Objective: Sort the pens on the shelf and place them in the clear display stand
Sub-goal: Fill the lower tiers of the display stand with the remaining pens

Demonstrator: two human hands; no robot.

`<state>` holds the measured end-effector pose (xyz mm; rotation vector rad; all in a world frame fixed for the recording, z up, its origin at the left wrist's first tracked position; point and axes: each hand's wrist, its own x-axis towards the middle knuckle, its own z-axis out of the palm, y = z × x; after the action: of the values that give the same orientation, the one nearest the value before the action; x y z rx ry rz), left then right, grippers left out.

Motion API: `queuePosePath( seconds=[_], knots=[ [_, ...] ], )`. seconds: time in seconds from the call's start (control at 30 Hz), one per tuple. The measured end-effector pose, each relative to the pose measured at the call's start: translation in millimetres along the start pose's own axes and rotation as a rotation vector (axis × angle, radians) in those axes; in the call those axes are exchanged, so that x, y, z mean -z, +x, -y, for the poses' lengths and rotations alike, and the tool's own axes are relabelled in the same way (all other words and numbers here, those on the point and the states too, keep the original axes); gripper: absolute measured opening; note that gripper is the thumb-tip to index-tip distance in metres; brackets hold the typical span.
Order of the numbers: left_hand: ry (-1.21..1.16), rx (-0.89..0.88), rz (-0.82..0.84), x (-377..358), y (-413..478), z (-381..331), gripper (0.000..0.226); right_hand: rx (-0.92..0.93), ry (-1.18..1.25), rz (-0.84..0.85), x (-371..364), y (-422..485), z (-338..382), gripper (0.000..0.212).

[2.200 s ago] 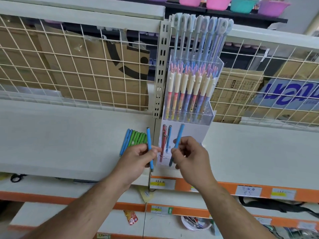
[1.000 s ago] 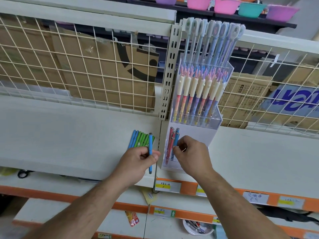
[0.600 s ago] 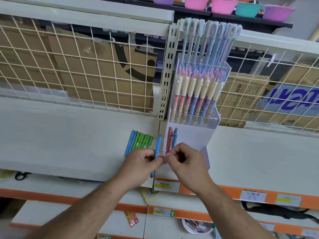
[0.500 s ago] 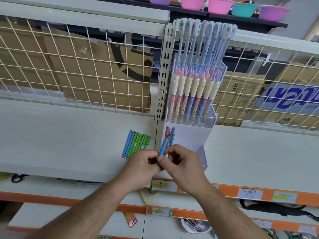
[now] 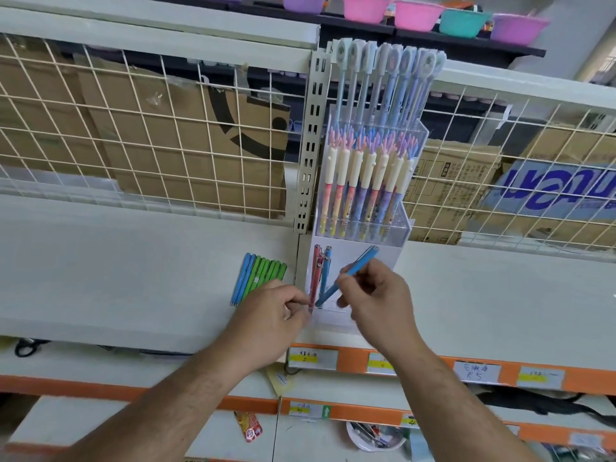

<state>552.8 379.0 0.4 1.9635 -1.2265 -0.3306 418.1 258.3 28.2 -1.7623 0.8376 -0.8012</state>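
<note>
Flanking the work area: white wire mesh (image 5: 186, 155) fronting brown cardboard boxes (image 5: 100, 105), a slotted grey metal upright (image 5: 310, 145) just left of the tiered clear acrylic display stand (image 5: 401, 228), and a row of loose blue and green pens (image 5: 260, 278) flat on the white shelf (image 5: 133, 278) beside the left hand (image 5: 280, 311). Stand contents: long pastel pens (image 5: 363, 181) upright in the rear tiers; red and blue capped pens (image 5: 317, 278) leaning at the left of the front compartment, whose right part the right hand (image 5: 376, 298) hides. Right hand pinches a tilted slim blue pen (image 5: 355, 269), lower tip inside that compartment beside the leaning pens; left hand's fingers curl at the stand's front-left corner, grip not discernible.
</note>
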Motion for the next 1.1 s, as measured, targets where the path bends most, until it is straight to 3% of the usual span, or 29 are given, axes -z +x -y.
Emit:
queuePosePath(
  seconds=[0.13,0.47,0.7,1.1],
  knots=[
    [0.169,0.013,-0.006,5.8,2.2,12.6,0.02,0.017,-0.105,-0.114,8.2,13.3,0.3,0.009],
    [0.211,0.03,-0.009,3.1,2.8,23.7,0.018,0.067,-0.36,0.043,-6.2,15.1,-10.1,0.008],
    [0.349,0.096,0.177,-8.7,-4.4,39.3,0.017,0.087,-0.418,0.034,-8.1,16.4,-12.4,0.011],
    [0.389,0.141,0.26,-15.7,4.7,46.5,0.012,0.097,-0.674,0.159,-13.0,15.7,-20.5,0.013]
  ],
)
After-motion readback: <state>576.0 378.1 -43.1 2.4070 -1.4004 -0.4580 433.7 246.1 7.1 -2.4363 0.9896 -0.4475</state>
